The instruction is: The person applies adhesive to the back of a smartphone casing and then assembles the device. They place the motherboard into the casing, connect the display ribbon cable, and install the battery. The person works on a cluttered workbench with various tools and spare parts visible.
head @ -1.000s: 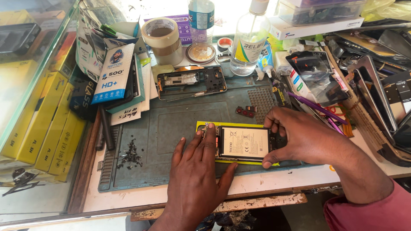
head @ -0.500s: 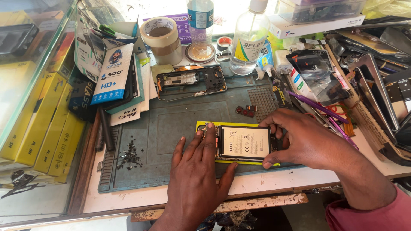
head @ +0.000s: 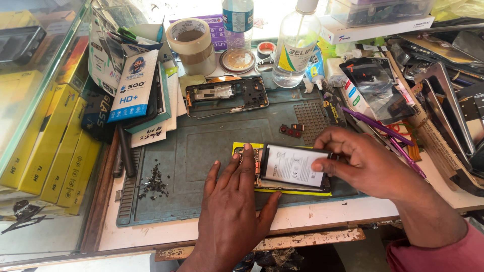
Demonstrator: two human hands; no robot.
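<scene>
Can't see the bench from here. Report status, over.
Left hand flat, pinning the opened phone on the mat. Right hand gripping the battery edge. Debris lies apart, left.

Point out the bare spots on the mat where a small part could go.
Free: mat between the open phone frame and the left hand, and the strip right of the debris pile. Crowded: right edge, by the tools and right hand, and the bottles behind.
</scene>
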